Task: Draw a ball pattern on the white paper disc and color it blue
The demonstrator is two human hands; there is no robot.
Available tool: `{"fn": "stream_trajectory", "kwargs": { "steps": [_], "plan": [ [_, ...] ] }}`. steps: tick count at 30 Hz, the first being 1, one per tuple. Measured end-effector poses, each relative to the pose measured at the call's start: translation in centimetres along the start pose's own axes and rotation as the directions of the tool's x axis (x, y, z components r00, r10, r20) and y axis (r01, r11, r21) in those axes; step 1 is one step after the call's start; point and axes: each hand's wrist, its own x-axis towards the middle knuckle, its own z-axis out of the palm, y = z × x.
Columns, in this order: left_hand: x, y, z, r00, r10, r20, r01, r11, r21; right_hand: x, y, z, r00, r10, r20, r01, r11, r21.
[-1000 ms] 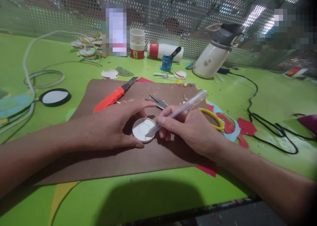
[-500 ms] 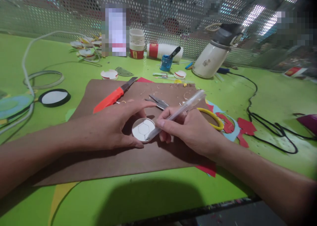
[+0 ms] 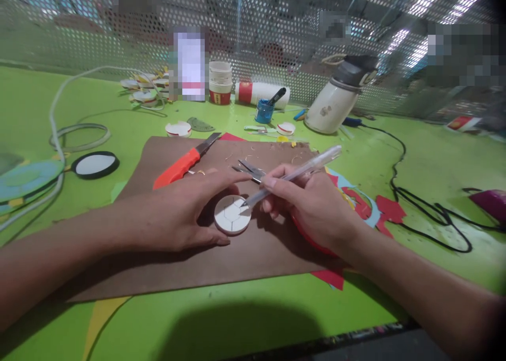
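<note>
Our right hand: grip closed on clear pen, tip at white disc | our left hand: grip half-open round disc's left side, hold we cannot tell | disc: lies black-lined on brown mat between hands | far paper cups: label illegible

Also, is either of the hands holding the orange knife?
No, the orange knife lies on the brown mat, while the right hand holds the pen and the left hand is beside the white disc.
</note>
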Motion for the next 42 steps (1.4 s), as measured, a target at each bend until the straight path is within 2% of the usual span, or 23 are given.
{"fn": "stream_trajectory", "kwargs": {
  "steps": [3,8,16,22,25,30,33,42],
  "plan": [
    [-0.1,-0.6,0.3,0.999,0.034,-0.029,-0.034,0.999,-0.005,0.1,0.1,-0.1,0.999,0.016,-0.030,-0.016,1.000,0.010],
    [-0.1,-1.1,0.5,0.998,-0.008,-0.060,0.008,1.000,-0.004,0.2,0.1,-0.1,0.996,0.046,-0.075,-0.044,0.999,0.030],
    [0.5,0.1,0.6,0.994,-0.070,-0.086,0.080,0.990,0.120,1.0,0.6,-0.5,0.995,0.003,-0.099,-0.001,1.000,0.017],
    [0.8,1.1,0.7,0.990,-0.129,-0.058,0.139,0.969,0.204,0.9,0.6,-0.4,0.997,-0.001,-0.076,0.000,1.000,-0.004],
    [0.6,0.9,0.5,0.996,-0.060,-0.064,0.072,0.975,0.211,0.8,0.6,-0.4,0.998,0.009,-0.061,-0.011,1.000,-0.017],
    [-0.1,0.1,0.0,0.986,0.160,-0.035,-0.157,0.984,0.089,0.7,0.6,-0.5,0.999,0.036,0.011,-0.036,0.999,-0.004],
    [-0.4,-0.1,-0.3,0.977,0.209,-0.029,-0.206,0.974,0.091,0.4,0.4,-0.4,0.996,0.055,0.071,-0.053,0.998,-0.030],
    [0.0,-0.8,-0.4,0.999,0.027,-0.019,-0.028,0.999,-0.032,0.0,-0.1,-0.2,0.994,0.079,0.073,-0.075,0.996,-0.057]
  ]
}}
